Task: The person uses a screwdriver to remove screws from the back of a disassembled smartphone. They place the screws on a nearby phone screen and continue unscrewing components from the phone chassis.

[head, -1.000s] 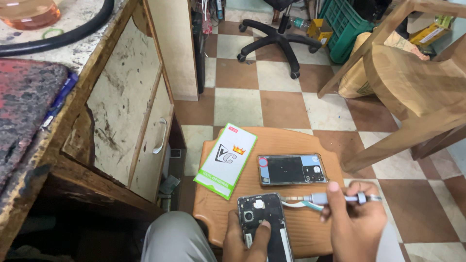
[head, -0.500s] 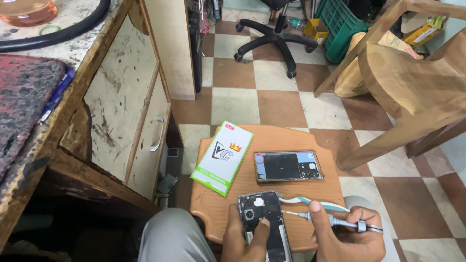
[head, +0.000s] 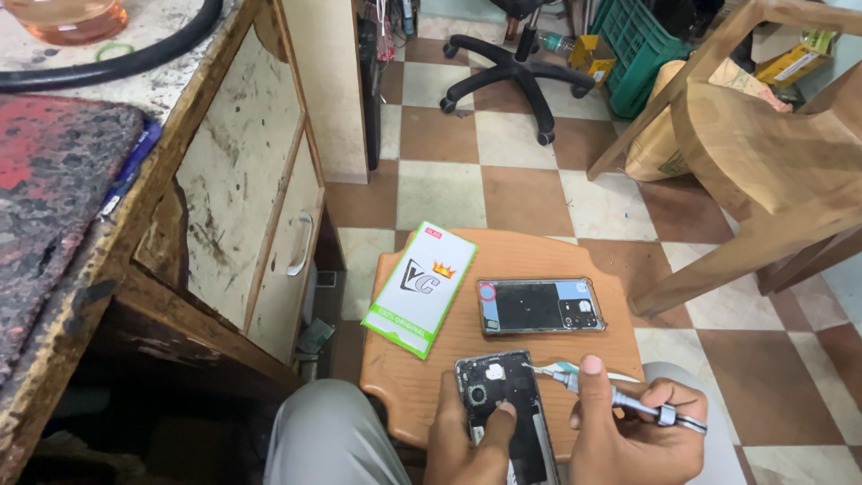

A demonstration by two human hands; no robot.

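Here, on a small rounded wooden tabletop (head: 539, 256) set low over a checkered floor (head: 525, 193), the person's left hand (head: 467, 440) holds an opened smartphone (head: 503, 409) with its back cover off, at the near edge of the tabletop. The thumb presses on the dark inner plate of the phone, with the other fingers curled under its left side, so the hand is closed on it. The right hand (head: 628, 436) grips a slim metal screwdriver (head: 620, 402) like a pen, fingers closed narrow around the shaft, thumb up; the tip points left and meets the upper right corner of the opened phone. A pale teal tool, perhaps a toothbrush (head: 575, 368), lies on the tabletop under the screwdriver shaft, partly hidden by the right hand.

Toward the far right of the tabletop lies a transparent phone case with the dark back panel (head: 539, 305) in it, flat and lengthwise along the far edge, apart from the opened phone. At the far left corner a white and green flat box (head: 420, 287) lies tilted, its lower corner hanging over the left edge.

The person's knee in grey trousers (head: 328, 431) shows below the tabletop's left corner. To the left stands a worn cabinet with a drawer handle (head: 301, 242); a wooden chair (head: 763, 153) stands to the right and a black office-chair base (head: 516, 72) farther back.
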